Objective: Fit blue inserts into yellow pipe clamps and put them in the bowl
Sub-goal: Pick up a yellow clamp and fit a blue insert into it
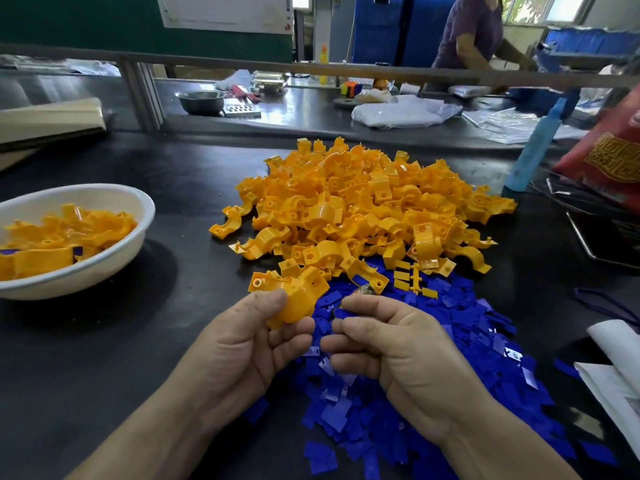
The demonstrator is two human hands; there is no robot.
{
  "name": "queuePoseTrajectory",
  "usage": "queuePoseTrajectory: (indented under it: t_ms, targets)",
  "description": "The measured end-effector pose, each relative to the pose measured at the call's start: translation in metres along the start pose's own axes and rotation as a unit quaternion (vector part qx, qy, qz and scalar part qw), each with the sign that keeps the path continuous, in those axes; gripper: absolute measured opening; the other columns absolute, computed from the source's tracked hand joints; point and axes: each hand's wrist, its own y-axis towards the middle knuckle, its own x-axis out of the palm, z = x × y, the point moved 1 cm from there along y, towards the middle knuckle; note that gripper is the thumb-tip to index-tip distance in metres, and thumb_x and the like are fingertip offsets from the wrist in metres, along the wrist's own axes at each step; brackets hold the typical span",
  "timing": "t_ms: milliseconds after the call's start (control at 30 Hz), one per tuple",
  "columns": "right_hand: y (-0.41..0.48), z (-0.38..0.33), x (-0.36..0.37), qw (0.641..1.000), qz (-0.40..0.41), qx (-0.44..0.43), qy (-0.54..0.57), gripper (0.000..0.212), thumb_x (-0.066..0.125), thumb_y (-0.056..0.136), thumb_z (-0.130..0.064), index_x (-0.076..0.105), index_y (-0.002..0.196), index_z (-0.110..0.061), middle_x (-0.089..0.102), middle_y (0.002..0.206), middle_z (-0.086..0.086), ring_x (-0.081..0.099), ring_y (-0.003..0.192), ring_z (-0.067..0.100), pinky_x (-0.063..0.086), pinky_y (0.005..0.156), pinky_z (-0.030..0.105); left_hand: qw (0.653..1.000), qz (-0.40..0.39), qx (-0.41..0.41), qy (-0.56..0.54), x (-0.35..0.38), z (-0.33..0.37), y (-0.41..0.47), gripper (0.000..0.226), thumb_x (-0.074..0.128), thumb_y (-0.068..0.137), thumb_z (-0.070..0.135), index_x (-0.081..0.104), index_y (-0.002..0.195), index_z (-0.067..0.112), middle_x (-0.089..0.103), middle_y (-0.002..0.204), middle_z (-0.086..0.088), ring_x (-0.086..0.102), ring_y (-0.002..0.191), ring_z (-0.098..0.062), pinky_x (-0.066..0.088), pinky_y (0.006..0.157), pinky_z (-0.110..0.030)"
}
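My left hand (242,344) grips a yellow pipe clamp (294,292) between thumb and fingers, just above the near edge of the blue inserts. My right hand (391,348) is curled close beside it, fingertips pinching a small blue insert (341,313) that is mostly hidden. A large heap of yellow clamps (363,209) lies on the dark table beyond my hands. A spread of blue inserts (433,375) lies under and to the right of my hands. The white bowl (114,258) at the left holds several yellow clamps with blue showing.
A metal rail crosses the back of the table. Beyond it stand a steel bowl (201,102), plastic bags (398,112) and another person (478,32). A blue bottle (533,150), a red bag (609,157) and a wire basket (602,237) sit at the right; papers (616,368) lie near right.
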Motion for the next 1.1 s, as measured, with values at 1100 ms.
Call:
queuePoseTrajectory:
  t_ms: [1100]
  targets:
    - [-0.003, 0.004, 0.004, 0.987, 0.035, -0.139, -0.072, 0.025, 0.072, 0.076, -0.037, 0.072, 0.097, -0.024, 0.071, 0.091, 0.003, 0.068, 0.083, 0.017, 0.054, 0.071, 0.026, 0.965, -0.214, 0.036, 0.145, 0.003, -0.017, -0.014, 0.032, 0.077, 0.082, 0.037, 0.064, 0.096, 0.011, 0.066, 0.087, -0.02, 0.068, 0.079, -0.03, 0.056, 0.069, -0.036]
